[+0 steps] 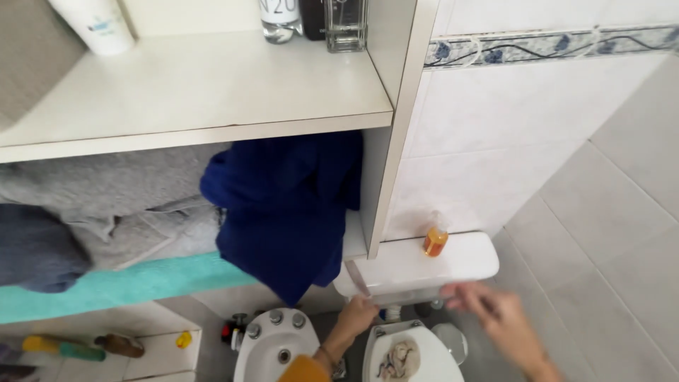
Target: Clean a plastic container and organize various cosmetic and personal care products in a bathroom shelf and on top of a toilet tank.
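The left hand (357,313) pinches the front left corner of the white toilet cistern (417,269), seemingly steadying or adjusting it, while the right hand (488,305), blurred, hovers spread and empty below its front right edge. An orange bottle (436,240) stands at the lid's back edge; the cabinet side (385,177) crowds the left, open tiled wall lies right.

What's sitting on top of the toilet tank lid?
A small orange bottle stands on the white tank lid, near the wall. The cabinet side panel hides the lid's left end.
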